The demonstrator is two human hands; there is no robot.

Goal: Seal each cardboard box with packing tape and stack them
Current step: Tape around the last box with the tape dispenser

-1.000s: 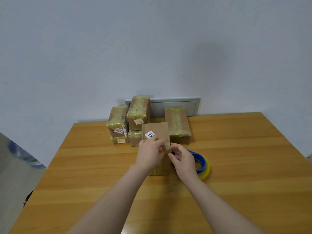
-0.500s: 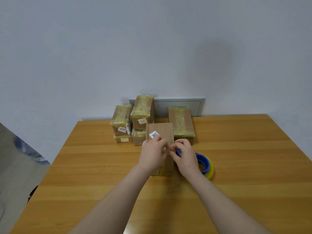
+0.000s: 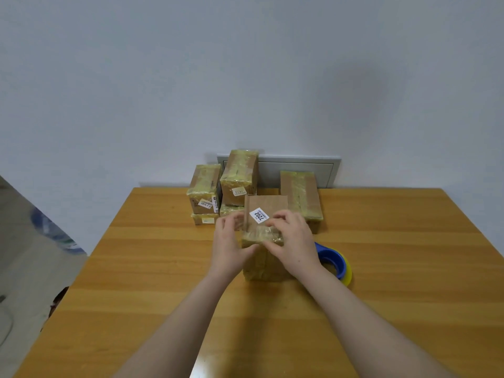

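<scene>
On my feed a plain, pale grey-blue wall point(image 3: 191, 64) fills the upper half, softly lit, with one dim shadow point(image 3: 357, 85) smudged on it right of centre. A grey rectangular panel point(image 3: 300, 170) sits low in the wall, just above the far edge of the table point(image 3: 131, 296). The table's top is warm yellow-orange wood, its long boards running left to right, with a faint sheen near me. Past the table's left side I can make out a grey floor point(image 3: 24, 268) and a blurred blue and green shape point(image 3: 51, 233) that I cannot identify.
</scene>
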